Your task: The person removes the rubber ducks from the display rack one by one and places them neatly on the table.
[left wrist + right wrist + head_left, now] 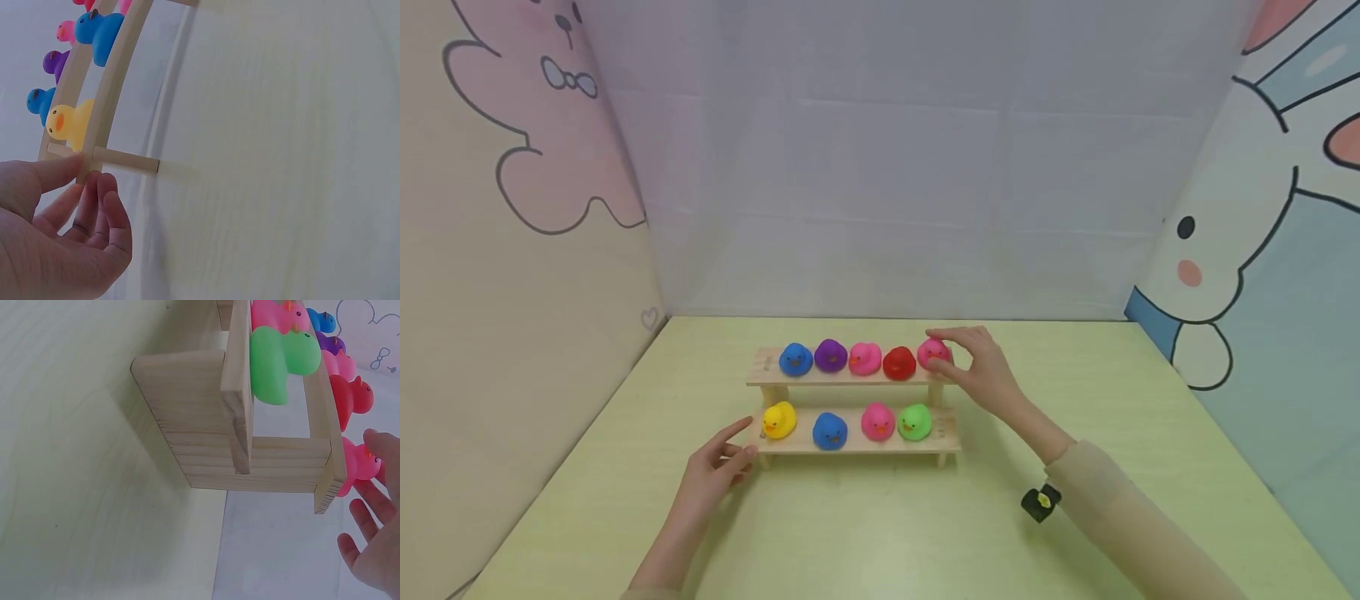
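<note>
A two-tier wooden rack stands on the table with rubber ducks on both steps. At the right end of the upper step, my right hand has thumb and index finger around a pink rubber duck, which sits on the board. My left hand is at the left end of the lower step; in the left wrist view its thumb and fingers pinch the board's end. Close to that hand sits a yellow duck. A red duck is just left of the pink one my right hand pinches.
Along the upper step are also a blue duck, a purple duck and another pink duck. The lower step carries a blue duck, a pink duck and a green duck. A small black object is by the right sleeve.
</note>
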